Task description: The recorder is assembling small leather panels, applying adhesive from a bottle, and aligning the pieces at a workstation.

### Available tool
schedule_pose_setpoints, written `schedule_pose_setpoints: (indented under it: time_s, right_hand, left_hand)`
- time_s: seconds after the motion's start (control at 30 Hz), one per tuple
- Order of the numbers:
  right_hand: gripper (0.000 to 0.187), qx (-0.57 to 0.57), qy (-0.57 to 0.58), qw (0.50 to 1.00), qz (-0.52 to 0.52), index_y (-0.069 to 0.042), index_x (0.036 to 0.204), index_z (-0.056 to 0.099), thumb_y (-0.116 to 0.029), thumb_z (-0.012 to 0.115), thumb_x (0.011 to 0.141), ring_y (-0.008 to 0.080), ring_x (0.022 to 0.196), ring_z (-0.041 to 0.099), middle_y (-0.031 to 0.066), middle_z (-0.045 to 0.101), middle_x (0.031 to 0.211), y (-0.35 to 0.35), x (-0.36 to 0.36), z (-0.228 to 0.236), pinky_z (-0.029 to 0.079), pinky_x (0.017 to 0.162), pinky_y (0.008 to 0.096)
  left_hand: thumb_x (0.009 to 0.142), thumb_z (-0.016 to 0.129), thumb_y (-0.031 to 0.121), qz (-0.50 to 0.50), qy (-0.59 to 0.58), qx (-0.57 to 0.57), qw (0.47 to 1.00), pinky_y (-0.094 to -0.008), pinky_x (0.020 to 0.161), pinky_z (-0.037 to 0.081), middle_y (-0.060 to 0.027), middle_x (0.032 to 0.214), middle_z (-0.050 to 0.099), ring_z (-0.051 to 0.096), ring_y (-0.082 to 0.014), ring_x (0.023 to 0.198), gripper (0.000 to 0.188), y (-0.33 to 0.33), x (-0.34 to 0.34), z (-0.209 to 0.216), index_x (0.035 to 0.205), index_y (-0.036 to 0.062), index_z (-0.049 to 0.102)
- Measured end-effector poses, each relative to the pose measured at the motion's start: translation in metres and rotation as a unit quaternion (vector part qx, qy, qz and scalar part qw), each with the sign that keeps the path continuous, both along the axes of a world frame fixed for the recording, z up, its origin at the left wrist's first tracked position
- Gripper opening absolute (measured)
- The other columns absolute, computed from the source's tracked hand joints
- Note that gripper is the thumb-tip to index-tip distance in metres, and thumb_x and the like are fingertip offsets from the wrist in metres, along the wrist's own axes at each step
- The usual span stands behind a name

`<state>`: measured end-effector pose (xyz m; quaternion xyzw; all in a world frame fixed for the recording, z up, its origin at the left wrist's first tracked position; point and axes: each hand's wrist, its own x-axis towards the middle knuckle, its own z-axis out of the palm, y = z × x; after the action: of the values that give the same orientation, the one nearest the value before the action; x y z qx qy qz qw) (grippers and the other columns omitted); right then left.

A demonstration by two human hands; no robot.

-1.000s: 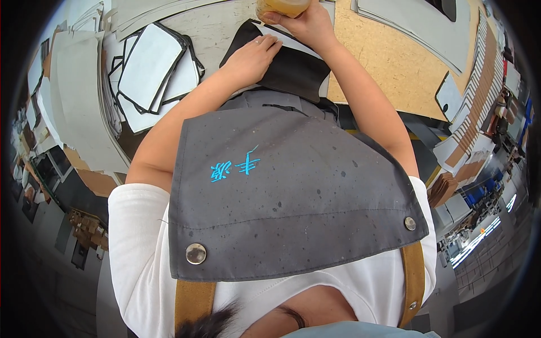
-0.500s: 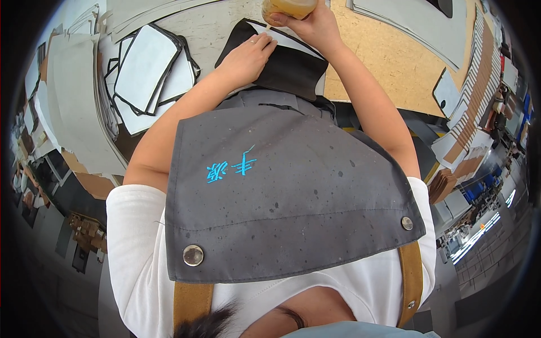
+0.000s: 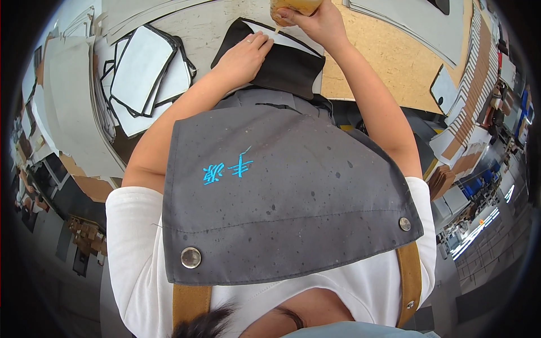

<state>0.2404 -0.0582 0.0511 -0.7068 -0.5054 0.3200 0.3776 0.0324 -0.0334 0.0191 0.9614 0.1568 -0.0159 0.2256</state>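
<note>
Black sheet (image 3: 290, 70) lies at the near edge of the table (image 3: 205, 25), its right end beside the yellowish board (image 3: 360, 70); a white strip (image 3: 296, 43) shows along its far side. What has changed is the bottle (image 3: 297, 5) – its narrow tip (image 3: 277, 29) has slid rightward along that strip, away from the sheet's far-left corner, while the left hand (image 3: 241, 59) has kept its place on the sheet. Judging by that travel, the stretch left of the tip has been passed over and the longer stretch to its right has not; whether anything is left on the strip is too small to see.

The right hand (image 3: 318, 25) is wrapped firmly around the tilted bottle, thumb on its side. The left lies with fingers extended together on the sheet, tips near the strip – its thumb is hidden, so I cannot tell whether it pinches.
</note>
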Motion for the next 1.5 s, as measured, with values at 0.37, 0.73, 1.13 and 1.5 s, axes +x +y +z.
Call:
schedule_pose_setpoints:
  time_s: [0.37,0.73,1.13,1.5]
  right_hand:
    - [0.072,-0.063,-0.030,0.997,0.027,-0.006,0.121,0.040,-0.036,0.077,0.067,0.0298,0.101,0.059,0.0177,0.059,0.106,-0.010,0.010,0.021,0.047,0.084,0.0361]
    - [0.074,-0.062,-0.083,0.994,0.019,-0.006,0.122,0.039,-0.042,0.075,0.067,0.0336,0.098,0.059,0.0200,0.059,0.105,-0.031,0.027,0.023,0.048,0.080,0.0383]
    - [0.075,-0.098,-0.088,0.991,-0.011,-0.004,0.118,0.041,-0.042,0.077,0.064,0.0332,0.098,0.059,0.0185,0.060,0.102,-0.040,0.030,0.042,0.048,0.080,0.0384]
    - [0.045,0.013,0.402,0.846,-0.350,-0.006,0.104,0.050,-0.048,0.045,0.088,0.0118,0.051,0.044,0.0096,0.054,0.089,-0.074,0.072,0.022,0.036,0.043,0.0219]
  left_hand:
    - [0.080,0.054,0.004,0.004,0.028,-0.026,0.999,-0.0368,0.100,0.036,-0.0161,0.120,0.045,0.043,-0.0318,0.117,0.045,0.000,0.001,-0.001,0.123,-0.0016,0.041]
    - [0.078,0.054,0.002,0.004,0.012,0.005,1.000,-0.0366,0.097,0.038,-0.0166,0.119,0.046,0.043,-0.0321,0.117,0.045,-0.003,0.000,-0.002,0.122,0.0005,0.044]
    - [0.075,0.054,0.001,0.003,-0.006,0.019,1.000,-0.0359,0.098,0.037,-0.0140,0.119,0.048,0.043,-0.0295,0.117,0.042,0.000,0.003,0.000,0.117,0.0016,0.050]
    - [0.073,0.054,0.001,0.037,-0.041,0.014,0.998,-0.0340,0.087,0.039,-0.0057,0.110,0.054,0.049,-0.0248,0.104,0.037,0.006,-0.001,-0.007,0.111,0.0036,0.053]
